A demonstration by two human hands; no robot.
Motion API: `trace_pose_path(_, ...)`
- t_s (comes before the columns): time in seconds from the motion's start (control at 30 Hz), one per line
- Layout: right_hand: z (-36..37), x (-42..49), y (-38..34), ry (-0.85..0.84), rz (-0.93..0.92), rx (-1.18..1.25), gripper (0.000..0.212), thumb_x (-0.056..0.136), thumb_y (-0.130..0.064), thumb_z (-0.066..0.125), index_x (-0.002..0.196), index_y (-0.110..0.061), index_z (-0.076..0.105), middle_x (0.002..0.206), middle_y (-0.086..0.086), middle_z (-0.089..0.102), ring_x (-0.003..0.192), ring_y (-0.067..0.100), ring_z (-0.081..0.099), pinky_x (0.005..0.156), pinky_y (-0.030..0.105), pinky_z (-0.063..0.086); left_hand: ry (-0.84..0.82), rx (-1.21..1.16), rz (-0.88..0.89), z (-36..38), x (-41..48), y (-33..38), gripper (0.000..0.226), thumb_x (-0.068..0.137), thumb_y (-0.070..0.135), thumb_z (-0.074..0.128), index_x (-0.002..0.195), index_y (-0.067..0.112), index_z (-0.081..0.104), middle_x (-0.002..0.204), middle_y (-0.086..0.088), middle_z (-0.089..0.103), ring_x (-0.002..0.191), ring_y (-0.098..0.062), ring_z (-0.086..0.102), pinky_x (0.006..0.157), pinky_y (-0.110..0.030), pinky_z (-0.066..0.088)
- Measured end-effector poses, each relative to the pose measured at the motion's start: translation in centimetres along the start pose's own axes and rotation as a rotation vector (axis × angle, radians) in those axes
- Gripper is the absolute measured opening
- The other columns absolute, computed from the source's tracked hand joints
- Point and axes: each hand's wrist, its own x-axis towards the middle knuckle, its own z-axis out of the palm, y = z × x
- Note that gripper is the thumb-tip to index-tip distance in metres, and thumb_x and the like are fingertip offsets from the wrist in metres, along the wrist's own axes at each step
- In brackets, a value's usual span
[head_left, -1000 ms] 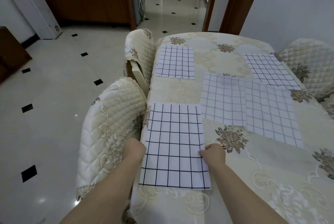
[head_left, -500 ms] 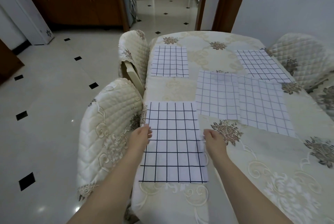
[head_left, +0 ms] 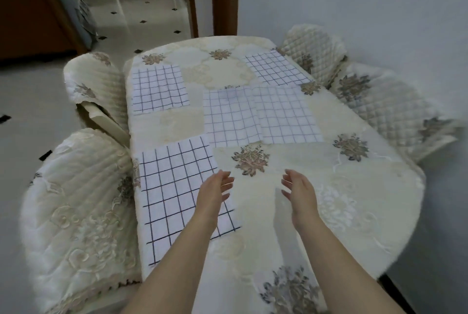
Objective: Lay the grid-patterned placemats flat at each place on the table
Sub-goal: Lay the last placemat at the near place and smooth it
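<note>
Placemat (head_left: 172, 187) of white cloth, black-gridded, is laid flat at the left edge of the cream floral table (head_left: 367, 212), long axis towards the far end. Its right edge is partly hidden by the left hand (head_left: 212, 192), loose-fingered and empty like the right hand (head_left: 300, 194).

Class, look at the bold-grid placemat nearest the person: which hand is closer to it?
Left. The left hand is over the placemat's right edge; the right hand is apart, over bare tablecloth.
</note>
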Motion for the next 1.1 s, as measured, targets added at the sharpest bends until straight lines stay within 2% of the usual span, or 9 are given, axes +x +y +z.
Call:
trace_pose_path(0.13, -7.1, -0.7, 0.0, 0.177, 0.019, 0.065, 0.025, 0.098, -0.024, 0.045, 0.110, -0.011, 0.063, 0.111, 0.006, 0.062, 0.108, 0.020, 0.060, 0.088, 0.037, 0.050, -0.151, 0.084, -0.025, 5.8, -1.3, -1.9, 0.027, 0.095, 0.033, 0.049, 0.096, 0.015, 0.069, 0.104, -0.006, 0.072, 0.096, -0.019, 0.065, 0.093, -0.039, 0.049)
trace_pose_path(0.27, -13.6, -2.7, 0.6, 0.361, 0.023, 0.128, 0.027, 0.098, -0.023, 0.045, 0.112, -0.008, 0.062, 0.107, 0.004, 0.061, 0.104, 0.020, 0.059, 0.083, 0.034, 0.048, -0.306, 0.189, -0.030, 10.9, -3.7, -4.2, 0.030, 0.099, 0.032, 0.043, 0.098, 0.014, 0.068, 0.104, -0.006, 0.071, 0.099, -0.021, 0.064, 0.093, -0.041, 0.048)
trace_pose_path(0.4, -19.3, -5.8, 1.5, 0.548, 0.013, 0.190, 0.021, 0.097, -0.021, 0.046, 0.098, -0.011, 0.064, 0.095, 0.000, 0.063, 0.094, 0.017, 0.060, 0.080, 0.034, 0.048, -0.466, 0.285, -0.059, 15.0, -6.5, -6.5, 0.030, 0.098, 0.031, 0.043, 0.099, 0.014, 0.067, 0.103, -0.005, 0.071, 0.099, -0.021, 0.064, 0.091, -0.040, 0.048)
trace_pose_path(0.53, -24.2, -8.9, 3.3, 0.704, 0.007, 0.190, 0.026, 0.099, -0.022, 0.044, 0.084, -0.017, 0.064, 0.087, -0.004, 0.065, 0.084, 0.012, 0.061, 0.083, 0.036, 0.049, -0.591, 0.356, -0.083, 18.3, -9.1, -9.0, 0.030, 0.098, 0.031, 0.043, 0.100, 0.013, 0.067, 0.103, -0.008, 0.070, 0.102, -0.024, 0.064, 0.090, -0.040, 0.049)
trace_pose_path(0.63, -26.3, -10.7, 4.7, 0.767, 0.043, 0.193, 0.025, 0.100, -0.022, 0.045, 0.084, -0.017, 0.063, 0.088, -0.003, 0.064, 0.085, 0.013, 0.061, 0.077, 0.034, 0.048, -0.663, 0.400, -0.087, 19.9, -10.8, -10.3, 0.032, 0.098, 0.032, 0.042, 0.103, 0.012, 0.067, 0.106, -0.009, 0.070, 0.104, -0.025, 0.065, 0.091, -0.041, 0.050)
trace_pose_path(0.8, -29.2, -13.2, 6.7, 0.849, 0.068, 0.199, 0.026, 0.099, -0.023, 0.046, 0.079, -0.020, 0.063, 0.086, -0.003, 0.064, 0.083, 0.012, 0.062, 0.080, 0.038, 0.049, -0.770, 0.471, -0.091, 22.5, -13.4, -12.2, 0.033, 0.099, 0.032, 0.041, 0.107, 0.012, 0.066, 0.106, -0.008, 0.070, 0.103, -0.024, 0.065, 0.095, -0.043, 0.051)
trace_pose_path(0.97, -31.2, -14.2, 7.8, 0.914, 0.077, 0.248, 0.025, 0.098, -0.018, 0.047, 0.078, -0.021, 0.062, 0.085, -0.001, 0.063, 0.078, 0.012, 0.059, 0.067, 0.030, 0.046, -0.812, 0.477, -0.095, 24.2, -14.6, -13.0, 0.031, 0.099, 0.032, 0.041, 0.099, 0.015, 0.067, 0.101, -0.006, 0.072, 0.102, -0.024, 0.065, 0.095, -0.044, 0.049)
trace_pose_path(1.1, -31.3, -12.4, 7.7, 0.914, 0.090, 0.254, 0.026, 0.097, -0.020, 0.049, 0.076, -0.021, 0.063, 0.086, 0.003, 0.065, 0.078, 0.014, 0.060, 0.073, 0.035, 0.048, -0.789, 0.452, -0.075, 25.7, -13.7, -12.4, 0.031, 0.099, 0.030, 0.041, 0.103, 0.012, 0.066, 0.101, -0.008, 0.071, 0.101, -0.025, 0.065, 0.093, -0.043, 0.050)
